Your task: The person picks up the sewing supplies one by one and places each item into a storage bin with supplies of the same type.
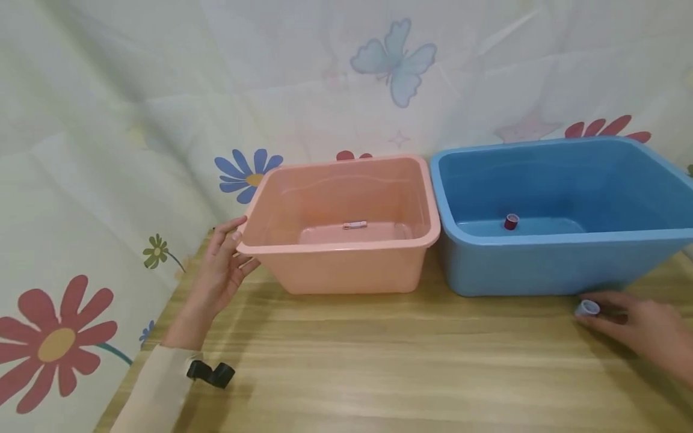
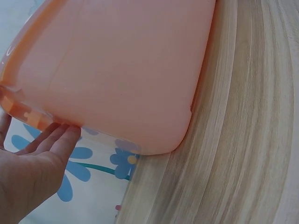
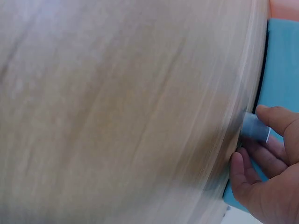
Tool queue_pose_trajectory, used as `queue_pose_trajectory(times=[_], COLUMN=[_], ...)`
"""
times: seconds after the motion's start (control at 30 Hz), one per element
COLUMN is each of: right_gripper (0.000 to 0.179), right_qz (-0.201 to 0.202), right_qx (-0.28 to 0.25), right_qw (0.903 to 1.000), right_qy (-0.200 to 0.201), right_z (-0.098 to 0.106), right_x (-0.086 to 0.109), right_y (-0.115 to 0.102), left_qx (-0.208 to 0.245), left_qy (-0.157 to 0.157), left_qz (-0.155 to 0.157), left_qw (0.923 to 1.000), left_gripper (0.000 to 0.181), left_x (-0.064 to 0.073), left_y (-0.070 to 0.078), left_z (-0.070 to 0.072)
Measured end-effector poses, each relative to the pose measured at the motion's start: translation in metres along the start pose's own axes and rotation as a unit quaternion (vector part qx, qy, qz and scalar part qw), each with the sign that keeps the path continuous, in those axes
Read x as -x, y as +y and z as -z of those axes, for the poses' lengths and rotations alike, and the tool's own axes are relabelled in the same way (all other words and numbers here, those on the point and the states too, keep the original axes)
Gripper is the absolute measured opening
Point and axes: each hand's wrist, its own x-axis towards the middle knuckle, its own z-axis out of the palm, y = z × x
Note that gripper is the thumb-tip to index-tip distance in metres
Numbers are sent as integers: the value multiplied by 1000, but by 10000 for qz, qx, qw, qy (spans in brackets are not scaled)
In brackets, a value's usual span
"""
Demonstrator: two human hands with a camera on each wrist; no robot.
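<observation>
At the left end of the pink tub (image 1: pixel 338 264), my left hand (image 1: pixel 224 264) holds the rim. In the left wrist view its fingertips (image 2: pixel 70 135) bend up under that rim against the tub's side. My right hand (image 1: pixel 644 322) is low in front of the blue tub (image 1: pixel 520 270), near the tabletop. Between its thumb and fingers it pinches a small pale grey-blue hollow cylinder (image 1: pixel 587 308), whose open end faces up in the head view. In the right wrist view the cylinder (image 3: pixel 255 128) is close beside the blue wall, partly covered by the thumb.
A small dark red hollow cylinder (image 1: pixel 511 222) stands in the blue tub. A small pale pink and white clip-like strip (image 1: pixel 355 225) lies in the pink tub. Both tubs stand side by side on the wood-grain table (image 1: pixel 379 361), against a flowered curtain (image 1: pixel 303 78).
</observation>
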Motion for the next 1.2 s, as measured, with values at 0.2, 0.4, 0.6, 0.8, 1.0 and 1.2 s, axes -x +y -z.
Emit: queue_pose_trajectory(times=[0.2,0.4,0.6,0.8,1.0,1.2], right_gripper=[36,38,42,36,37,42], right_qz=[186,206,215,398,317,-20], right_qx=[-39,-338,-193,54,-191,-433], right_qw=[9998,9992,9996,9990,9992,9990], right_qy=[40,-29,34,194,168,96], right_z=[4,14,22,29,38,50], right_x=[1,2,0,-1,3,4], right_y=[-2,-5,-13,-26,-31,-36], left_qx=[7,76,26,22,48,99], left_qy=[-33,52,120,127,44,4], left_qz=[-36,-38,-20,-67,-56,-123], left_qw=[10000,10000,9999,9999,10000,9999], left_gripper=[43,42,43,42,43,43], left_x=[3,3,0,0,3,2], left_y=[1,-1,0,1,0,-3], left_z=[0,0,-3,-1,0,-1])
